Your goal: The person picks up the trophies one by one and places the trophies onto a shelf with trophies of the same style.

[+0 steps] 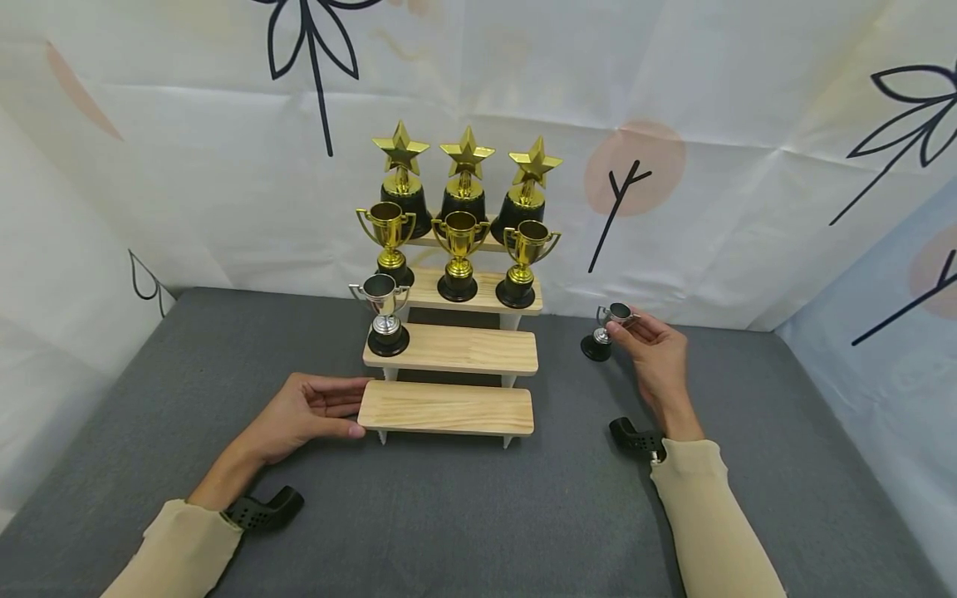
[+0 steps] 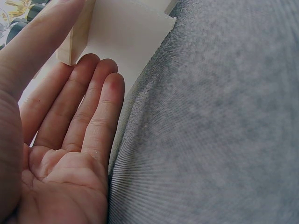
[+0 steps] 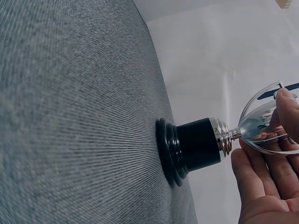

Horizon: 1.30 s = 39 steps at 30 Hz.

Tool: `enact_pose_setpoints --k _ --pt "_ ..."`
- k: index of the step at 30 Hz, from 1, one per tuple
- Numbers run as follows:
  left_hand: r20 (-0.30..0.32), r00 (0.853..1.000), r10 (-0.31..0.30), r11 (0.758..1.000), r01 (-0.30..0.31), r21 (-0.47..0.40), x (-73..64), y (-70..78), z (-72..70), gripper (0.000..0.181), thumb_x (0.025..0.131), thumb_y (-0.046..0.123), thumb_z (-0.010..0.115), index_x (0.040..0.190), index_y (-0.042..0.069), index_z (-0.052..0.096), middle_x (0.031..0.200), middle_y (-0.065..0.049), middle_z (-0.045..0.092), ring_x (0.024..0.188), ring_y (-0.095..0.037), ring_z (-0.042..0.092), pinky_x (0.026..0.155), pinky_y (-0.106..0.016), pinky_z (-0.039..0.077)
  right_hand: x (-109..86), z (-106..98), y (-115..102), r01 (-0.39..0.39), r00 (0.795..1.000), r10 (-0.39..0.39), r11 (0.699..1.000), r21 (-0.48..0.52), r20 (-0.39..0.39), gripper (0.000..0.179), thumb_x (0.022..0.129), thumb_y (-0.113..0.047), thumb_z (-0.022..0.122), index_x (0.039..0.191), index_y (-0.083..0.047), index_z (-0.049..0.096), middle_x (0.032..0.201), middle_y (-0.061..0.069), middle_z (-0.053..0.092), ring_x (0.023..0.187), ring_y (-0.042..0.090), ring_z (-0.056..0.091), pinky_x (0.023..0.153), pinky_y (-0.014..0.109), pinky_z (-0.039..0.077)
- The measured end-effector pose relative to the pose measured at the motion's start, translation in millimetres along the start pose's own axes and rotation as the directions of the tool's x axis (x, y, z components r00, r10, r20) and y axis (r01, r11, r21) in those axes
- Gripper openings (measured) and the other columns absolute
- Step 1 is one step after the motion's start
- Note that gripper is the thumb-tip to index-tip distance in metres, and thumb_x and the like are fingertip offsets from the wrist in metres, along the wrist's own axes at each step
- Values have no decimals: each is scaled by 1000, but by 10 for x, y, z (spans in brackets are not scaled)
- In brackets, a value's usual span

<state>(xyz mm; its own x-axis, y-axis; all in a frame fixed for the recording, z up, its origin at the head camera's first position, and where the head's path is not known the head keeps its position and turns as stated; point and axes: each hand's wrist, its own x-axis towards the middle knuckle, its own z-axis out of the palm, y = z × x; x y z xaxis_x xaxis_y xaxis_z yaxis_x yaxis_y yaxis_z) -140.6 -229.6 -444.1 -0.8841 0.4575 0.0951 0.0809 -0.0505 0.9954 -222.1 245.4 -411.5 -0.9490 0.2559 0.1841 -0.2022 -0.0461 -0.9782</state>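
Observation:
My right hand point(image 1: 658, 359) pinches a small silver trophy cup point(image 1: 597, 344) by its bowl and handle, to the right of a tiered wooden stand point(image 1: 449, 409). In the right wrist view the cup's black base point(image 3: 198, 145) is close over the grey cloth. At the left end of the lowest step, my left hand point(image 1: 305, 417) rests with fingers extended and thumb by the front corner. Its fingertips point(image 2: 112, 86) are right at the stand's white side support point(image 2: 128, 42). Another silver trophy cup point(image 1: 386, 320) stands on the left of the second step up.
Three gold trophy cups point(image 1: 458, 257) line the third step. Behind them, on the top step, stand three gold star trophies point(image 1: 465, 178) with black bases. Grey cloth point(image 1: 449, 515) covers the table, and a white patterned sheet point(image 1: 523, 75) hangs close behind the stand.

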Motion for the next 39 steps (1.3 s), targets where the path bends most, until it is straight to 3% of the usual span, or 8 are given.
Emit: enact_pose_setpoints --k 14,26,30,34,39 --pt "3 1000 -3 1000 3 -9 -7 -5 3 74 75 -12 83 137 -24 45 132 -15 64 116 -19 66 96 -36 56 -40 25 -148 43 999 -43 999 18 10 32 86 15 72 118 11 69 86 -1 75 86 10 72 77 20 62" --pt "-1 1000 -6 1000 6 23 -4 -7 -1 74 75 -12 83 137 -23 46 135 -31 57 115 -19 66 95 -36 57 -81 80 -355 118 989 -125 990 79 78 27 84 16 74 109 6 74 88 2 77 85 11 73 78 23 62" --pt "9 1000 2 1000 -2 8 -5 -7 1 74 75 -12 82 138 -23 44 135 -25 59 116 -19 66 96 -36 56 -118 107 -455 153 980 -161 985 78 117 30 85 18 72 113 10 72 90 3 76 86 12 72 79 24 62" --pt "16 1000 5 1000 -5 -17 -5 -11 0 74 76 -13 82 138 -24 43 133 -12 64 117 -19 65 96 -36 56 -161 139 -554 181 971 -192 979 89 140 30 85 20 71 114 13 70 90 4 77 85 13 72 79 25 62" --pt "19 1000 8 1000 -8 -25 -3 -11 2 74 76 -13 82 138 -24 43 131 -8 65 117 -19 65 96 -36 56 -203 170 -650 202 965 -216 974 104 151 30 83 21 71 113 13 71 90 6 77 84 13 73 78 25 63"
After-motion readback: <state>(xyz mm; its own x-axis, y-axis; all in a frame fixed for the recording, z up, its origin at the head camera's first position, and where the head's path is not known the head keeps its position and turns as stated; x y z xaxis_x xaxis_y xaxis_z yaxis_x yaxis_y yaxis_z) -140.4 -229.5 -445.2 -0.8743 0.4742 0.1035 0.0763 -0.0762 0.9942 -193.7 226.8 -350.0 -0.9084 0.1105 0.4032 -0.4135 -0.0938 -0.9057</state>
